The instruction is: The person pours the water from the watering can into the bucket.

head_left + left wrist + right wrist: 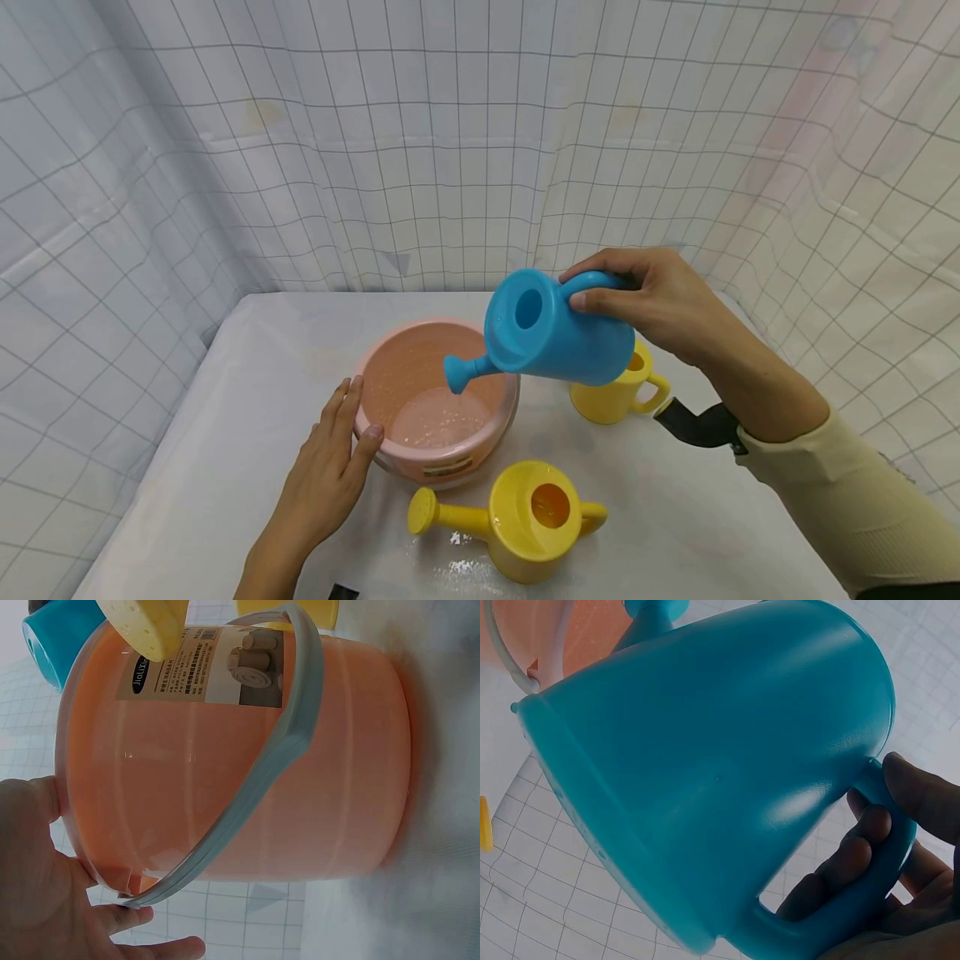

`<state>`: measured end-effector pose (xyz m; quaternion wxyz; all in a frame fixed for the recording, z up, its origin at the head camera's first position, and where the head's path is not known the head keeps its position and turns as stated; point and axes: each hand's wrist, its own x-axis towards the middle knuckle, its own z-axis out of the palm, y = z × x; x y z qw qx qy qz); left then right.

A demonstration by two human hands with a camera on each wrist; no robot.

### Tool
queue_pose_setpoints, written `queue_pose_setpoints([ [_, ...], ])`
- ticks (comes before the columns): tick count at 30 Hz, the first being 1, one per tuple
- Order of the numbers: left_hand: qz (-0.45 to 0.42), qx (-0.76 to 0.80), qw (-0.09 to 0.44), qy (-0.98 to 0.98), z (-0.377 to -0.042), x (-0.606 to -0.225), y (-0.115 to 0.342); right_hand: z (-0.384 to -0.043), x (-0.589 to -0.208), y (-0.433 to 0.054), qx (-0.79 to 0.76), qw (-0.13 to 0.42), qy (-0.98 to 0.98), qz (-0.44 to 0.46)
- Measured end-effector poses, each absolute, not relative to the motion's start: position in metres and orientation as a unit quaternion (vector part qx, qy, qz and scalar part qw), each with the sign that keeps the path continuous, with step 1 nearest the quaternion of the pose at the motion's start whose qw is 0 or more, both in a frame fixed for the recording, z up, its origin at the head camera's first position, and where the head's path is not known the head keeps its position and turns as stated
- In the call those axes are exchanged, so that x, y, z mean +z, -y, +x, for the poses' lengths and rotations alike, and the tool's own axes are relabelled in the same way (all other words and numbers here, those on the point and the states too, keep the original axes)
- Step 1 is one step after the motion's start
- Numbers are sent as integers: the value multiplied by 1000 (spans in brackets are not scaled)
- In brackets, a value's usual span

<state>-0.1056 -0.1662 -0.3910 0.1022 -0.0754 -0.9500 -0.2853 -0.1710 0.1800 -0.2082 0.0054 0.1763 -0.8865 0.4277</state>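
Observation:
My right hand [648, 296] grips the handle of a blue watering can [577, 342], its fingers curled round the handle in the right wrist view. The can is held tilted, its spout pointing down over the inside of a pink bucket [431, 454]. No stream of water shows at the spout. My left hand [322, 467] rests against the bucket's left rim with its fingers stretched out. In the left wrist view the grey bail handle [247, 791] hangs down the bucket's labelled side. Wet drops dot the bucket's inside.
A yellow watering can [525, 525] stands in front of the bucket, near small puddles on the white tabletop [675, 525]. Another yellow watering can [607, 402] stands at the right, partly behind the blue one. Gridded white curtains [465, 150] enclose the back and sides.

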Motion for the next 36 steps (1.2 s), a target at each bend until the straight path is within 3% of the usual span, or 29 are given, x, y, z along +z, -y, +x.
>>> queue_pose_setpoints([
  [36,-72,-291,98,949,-105,-389,166,-173,-207,-178,417,-3,890,182],
])
